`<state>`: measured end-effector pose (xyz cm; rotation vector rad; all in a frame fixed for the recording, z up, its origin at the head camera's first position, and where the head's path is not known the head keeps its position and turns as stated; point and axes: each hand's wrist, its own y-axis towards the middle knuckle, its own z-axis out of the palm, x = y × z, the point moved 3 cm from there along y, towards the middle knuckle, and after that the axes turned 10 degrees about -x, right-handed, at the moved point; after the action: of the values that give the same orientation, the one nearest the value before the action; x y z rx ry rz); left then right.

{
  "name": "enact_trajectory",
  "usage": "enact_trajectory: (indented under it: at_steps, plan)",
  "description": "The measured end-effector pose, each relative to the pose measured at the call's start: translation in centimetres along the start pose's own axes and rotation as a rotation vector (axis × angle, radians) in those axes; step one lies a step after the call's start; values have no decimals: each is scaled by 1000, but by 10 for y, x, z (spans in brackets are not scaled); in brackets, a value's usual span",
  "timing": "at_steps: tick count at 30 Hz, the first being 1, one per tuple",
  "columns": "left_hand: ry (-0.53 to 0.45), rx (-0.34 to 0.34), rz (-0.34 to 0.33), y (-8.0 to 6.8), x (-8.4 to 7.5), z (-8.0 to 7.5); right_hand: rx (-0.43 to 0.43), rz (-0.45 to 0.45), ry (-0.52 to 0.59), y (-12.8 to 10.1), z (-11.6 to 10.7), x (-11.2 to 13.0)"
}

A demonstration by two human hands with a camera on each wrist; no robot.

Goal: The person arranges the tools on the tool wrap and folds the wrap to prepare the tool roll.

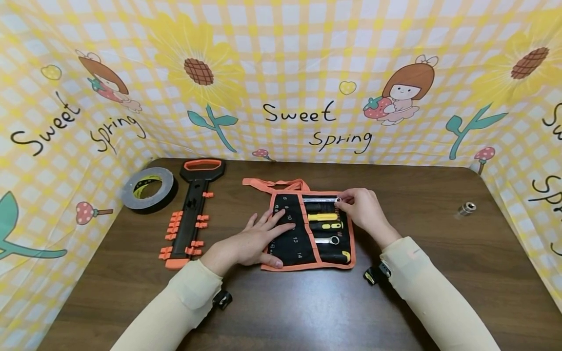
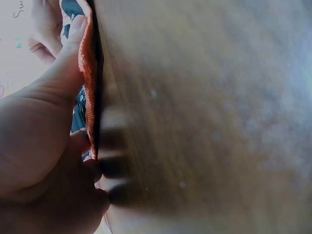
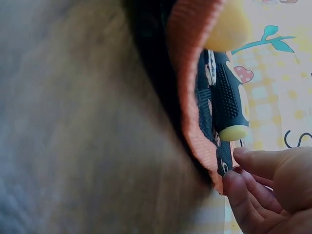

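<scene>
One tool roll [image 1: 290,243] is lying open near the middle of the table [image 1: 439,273], black with orange edging. The left hand [image 1: 254,241] is resting flat on its numbered pockets, fingers spread and straight, thumb at the near edge. The right hand [image 1: 364,209] is pinching the ring end of one silver wrench [image 1: 320,200] at the roll's far right corner. Four more tools are sitting in the roll below it. One roll of tape [image 1: 149,189], one black and orange rack [image 1: 193,214] and one small metal socket [image 1: 466,208] are lying apart on the table.
</scene>
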<state>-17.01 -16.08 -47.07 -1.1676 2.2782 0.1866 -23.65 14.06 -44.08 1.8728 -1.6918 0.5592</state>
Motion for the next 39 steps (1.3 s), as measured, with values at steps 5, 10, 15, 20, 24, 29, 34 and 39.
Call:
enact_trajectory:
  at_steps: [5, 10, 15, 20, 24, 29, 34, 39]
  plan:
    - [8, 4, -15, 0, 2, 1, 13, -35, -2, 1, 3, 4]
    - [14, 0, -8, 1, 2, 1, 44, -38, -6, 4, 8, 10]
    - [-1, -4, 12, -1, -1, -2, 81, -42, -9, 7, 13, 14]
    - [31, -15, 12, 2, 11, 6, 92, -54, 15, 10, 18, 15]
    - [46, -15, 13, 6, 19, 11, 89, -49, 44, 12, 19, 15]
    - [39, 0, -5, 5, 13, 7, 95, -17, 70, 13, 20, 16]
    - [7, 11, -10, 0, -4, -4, 96, -17, 76, 14, 23, 17]
    - [-11, 21, -8, -2, -7, -7, 99, -26, 80, 14, 24, 18]
